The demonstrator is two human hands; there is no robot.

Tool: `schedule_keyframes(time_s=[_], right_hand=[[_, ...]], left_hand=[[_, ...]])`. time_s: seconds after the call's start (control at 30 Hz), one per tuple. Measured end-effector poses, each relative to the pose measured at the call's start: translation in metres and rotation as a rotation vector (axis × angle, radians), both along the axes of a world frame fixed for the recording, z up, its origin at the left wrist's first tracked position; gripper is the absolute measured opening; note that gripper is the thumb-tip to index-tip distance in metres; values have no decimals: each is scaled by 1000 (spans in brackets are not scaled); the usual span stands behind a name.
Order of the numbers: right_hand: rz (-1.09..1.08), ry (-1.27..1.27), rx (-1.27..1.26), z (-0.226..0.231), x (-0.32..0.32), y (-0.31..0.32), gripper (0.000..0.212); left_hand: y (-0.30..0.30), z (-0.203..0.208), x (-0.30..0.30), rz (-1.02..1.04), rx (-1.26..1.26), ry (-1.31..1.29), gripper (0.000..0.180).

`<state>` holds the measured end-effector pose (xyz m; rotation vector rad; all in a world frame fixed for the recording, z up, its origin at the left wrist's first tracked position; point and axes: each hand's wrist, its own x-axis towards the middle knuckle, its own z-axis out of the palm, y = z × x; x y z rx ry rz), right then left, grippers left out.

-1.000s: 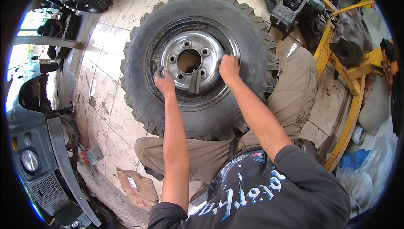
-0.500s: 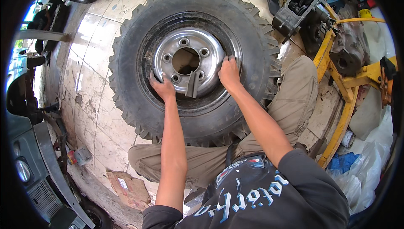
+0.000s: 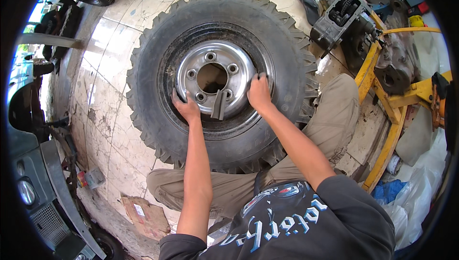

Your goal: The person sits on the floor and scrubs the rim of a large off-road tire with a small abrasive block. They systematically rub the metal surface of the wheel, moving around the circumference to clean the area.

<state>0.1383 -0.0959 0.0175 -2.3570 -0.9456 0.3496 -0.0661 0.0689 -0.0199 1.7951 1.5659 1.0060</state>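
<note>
A large knobbly tyre (image 3: 150, 92) lies flat on the floor before my crossed legs. Inside it sits a dark wheel rim with a raised silver centre disc (image 3: 245, 76), which has a big middle hole and several bolt holes. My left hand (image 3: 188, 108) rests at the disc's lower left edge, thumb and fingers apart. Against the right side of the disc, my right hand (image 3: 259, 93) is closed with its fingers curled; what they hold, if anything, is hidden. A folded grey strip (image 3: 219, 105) lies over the disc's near edge, between my hands.
To the right stand an opened metal gear housing (image 3: 342, 18) and a yellow metal stand (image 3: 382, 164) bearing a metal casting (image 3: 396, 66). A sandal (image 3: 308, 5) lies beyond the tyre. Flattened cardboard (image 3: 146, 217) is at the lower left, near a vehicle's front (image 3: 36, 183).
The wheel and the surroundings sit slightly lower in the picture. Both hands stay at nearly the same places on the disc, and the grey strip has not moved on it.
</note>
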Motion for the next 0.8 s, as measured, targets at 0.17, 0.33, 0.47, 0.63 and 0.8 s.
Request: schedule_keyframes(time_s=[0.17, 0.33, 0.47, 0.63, 0.8], right_hand=[[-5, 25, 27, 7, -10, -5, 32], [22, 13, -15, 0, 7, 2, 34], [94, 90, -72, 5, -4, -15, 53], [215, 315, -165, 25, 6, -20, 36], [292, 474, -99, -4, 64, -29, 25]], left_hand=[[2, -1, -2, 18, 6, 4, 59], [-2, -4, -1, -8, 14, 4, 59], [4, -6, 0, -13, 46, 24, 59], [4, 8, -7, 21, 38, 169, 53], [-86, 80, 82, -333, -48, -141, 33]])
